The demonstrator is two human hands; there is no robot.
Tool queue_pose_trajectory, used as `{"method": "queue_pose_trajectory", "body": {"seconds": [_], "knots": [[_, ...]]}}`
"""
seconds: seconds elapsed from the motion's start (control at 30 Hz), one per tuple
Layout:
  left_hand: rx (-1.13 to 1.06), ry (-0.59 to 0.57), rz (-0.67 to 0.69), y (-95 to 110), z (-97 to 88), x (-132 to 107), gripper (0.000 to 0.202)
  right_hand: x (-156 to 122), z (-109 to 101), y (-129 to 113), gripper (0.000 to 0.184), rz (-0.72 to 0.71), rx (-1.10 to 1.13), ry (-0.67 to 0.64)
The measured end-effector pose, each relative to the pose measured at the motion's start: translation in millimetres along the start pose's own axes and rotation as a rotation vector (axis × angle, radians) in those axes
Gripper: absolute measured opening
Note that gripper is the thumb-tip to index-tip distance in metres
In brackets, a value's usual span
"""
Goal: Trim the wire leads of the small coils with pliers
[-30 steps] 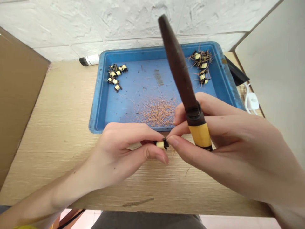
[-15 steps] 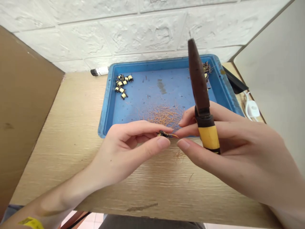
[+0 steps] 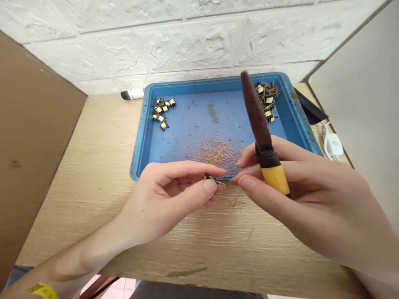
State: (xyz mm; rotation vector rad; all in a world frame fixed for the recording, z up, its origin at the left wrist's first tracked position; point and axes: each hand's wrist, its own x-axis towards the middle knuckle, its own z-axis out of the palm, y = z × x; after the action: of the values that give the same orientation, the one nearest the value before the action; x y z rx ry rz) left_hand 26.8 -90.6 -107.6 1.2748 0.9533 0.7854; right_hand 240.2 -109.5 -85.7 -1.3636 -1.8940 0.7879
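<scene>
In the head view, my left hand (image 3: 177, 195) pinches a small transformer (image 3: 209, 177) between thumb and fingers. It has a black body, and thin copper-coloured wire leads stick out to the right. My right hand (image 3: 299, 195) is wrapped around pliers (image 3: 257, 112) with dark rusty jaws and a yellow and black handle. The jaws point up and away, above the tray. The right thumb and forefinger tips come close together, a little apart from the leads. Both hands are over the near edge of a blue tray (image 3: 199, 85).
Yellow and black transformers (image 3: 162, 109) lie at the tray's left, others with long leads (image 3: 268, 99) at its right. Cut wire bits (image 3: 216, 153) pile near its front, with some on the table (image 3: 156, 257). A white tube (image 3: 134, 94) and white plug (image 3: 333, 144) flank the tray.
The transformer has turned in my left fingers, its leads now pointing more downward. The pliers' jaws have tipped left and lower. My right fingertips have drawn slightly away from the leads.
</scene>
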Motion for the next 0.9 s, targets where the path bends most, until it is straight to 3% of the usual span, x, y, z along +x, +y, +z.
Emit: {"method": "queue_pose_trajectory", "body": {"seconds": [0.63,0.8,0.9], "knots": [[-0.067,0.022,0.008,0.4,-1.4,3.1,0.011,-0.3,-0.7,1.4,0.041,-0.017,-0.062,-0.033],[-0.012,0.087,0.076,3.3,-3.9,5.1,0.015,-5.9,0.4,13.6,0.042,-0.135,-0.232,0.034],[0.098,0.155,0.147,5.6,-5.5,4.1,0.017,-7.7,-7.2,26.0,0.035,-0.327,-0.472,0.161]]}}
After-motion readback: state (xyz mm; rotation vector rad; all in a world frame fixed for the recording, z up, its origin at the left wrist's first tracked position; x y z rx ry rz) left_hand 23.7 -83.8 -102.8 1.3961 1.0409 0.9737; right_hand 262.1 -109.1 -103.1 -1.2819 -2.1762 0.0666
